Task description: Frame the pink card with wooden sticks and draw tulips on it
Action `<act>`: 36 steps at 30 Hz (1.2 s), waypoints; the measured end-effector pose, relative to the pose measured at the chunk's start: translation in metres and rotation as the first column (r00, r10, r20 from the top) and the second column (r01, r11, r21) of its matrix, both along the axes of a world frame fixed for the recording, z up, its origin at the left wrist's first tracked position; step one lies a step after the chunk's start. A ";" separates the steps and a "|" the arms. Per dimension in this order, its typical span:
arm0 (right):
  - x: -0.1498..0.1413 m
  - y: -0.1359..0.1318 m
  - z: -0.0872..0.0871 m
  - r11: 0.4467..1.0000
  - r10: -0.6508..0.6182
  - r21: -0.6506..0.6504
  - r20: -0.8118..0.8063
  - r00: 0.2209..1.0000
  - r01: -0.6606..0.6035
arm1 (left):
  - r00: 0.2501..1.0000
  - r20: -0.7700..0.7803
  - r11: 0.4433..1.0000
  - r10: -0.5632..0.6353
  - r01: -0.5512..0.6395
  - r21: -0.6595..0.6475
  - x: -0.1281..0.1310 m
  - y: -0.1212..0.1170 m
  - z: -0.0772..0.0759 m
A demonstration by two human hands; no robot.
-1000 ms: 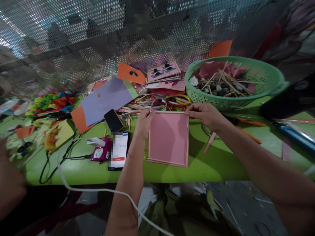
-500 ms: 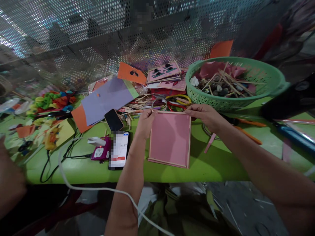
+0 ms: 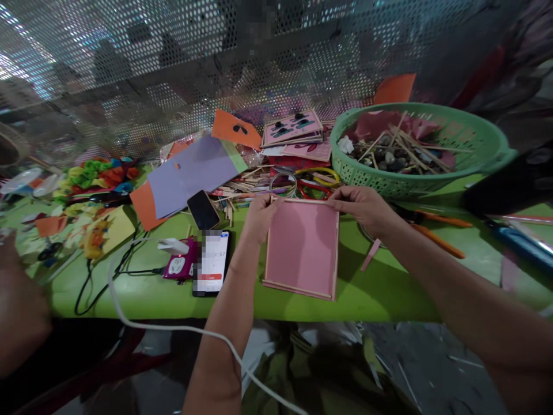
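A pink card [image 3: 302, 248] edged with thin wooden sticks lies in front of me, close to the table's front edge. My left hand [image 3: 262, 214] pinches its top left corner. At the top right corner, the thumb and fingers of my right hand [image 3: 360, 206] are closed on the stick edging. A second layer shows along the card's bottom edge. Just right of the card lies a small pink strip [image 3: 370, 255].
A green basket [image 3: 389, 176] of sticks and stones stands behind my right hand. Scissors [image 3: 317, 178], purple paper [image 3: 194, 170] and stacked decorated cards [image 3: 294, 128] lie behind the card. Phones [image 3: 213, 259] and a white cable [image 3: 173, 327] are left. Another person's arm [image 3: 21, 305] shows far left.
The whole view has shifted slightly. Both hands keep their grip on the card's top corners, and the card stays nearly in place.
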State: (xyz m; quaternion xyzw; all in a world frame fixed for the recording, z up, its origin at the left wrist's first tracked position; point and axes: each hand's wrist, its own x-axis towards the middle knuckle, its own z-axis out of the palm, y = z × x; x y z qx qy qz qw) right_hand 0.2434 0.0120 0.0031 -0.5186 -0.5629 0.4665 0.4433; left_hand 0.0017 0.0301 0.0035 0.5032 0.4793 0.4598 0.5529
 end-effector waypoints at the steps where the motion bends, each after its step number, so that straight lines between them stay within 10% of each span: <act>1: 0.000 0.000 -0.001 1.000 -0.002 0.003 -0.001 1.000 0.002 | 1.000 -0.001 1.000 0.003 -0.003 -0.003 0.000 0.000 0.000; 13: -0.002 -0.002 0.004 1.000 -0.016 -0.005 -0.076 0.997 0.016 | 0.998 -0.013 0.998 0.061 -0.060 0.024 -0.003 -0.001 0.009; 20: 0.001 0.001 -0.001 0.996 -0.004 0.091 0.020 1.000 0.002 | 0.897 -0.439 0.962 -0.059 0.169 0.216 -0.002 -0.003 0.016; 36: -0.003 -0.002 0.007 1.000 -0.004 0.008 -0.029 1.000 0.004 | 0.879 -0.406 0.933 -0.249 0.331 0.143 -0.004 -0.002 0.008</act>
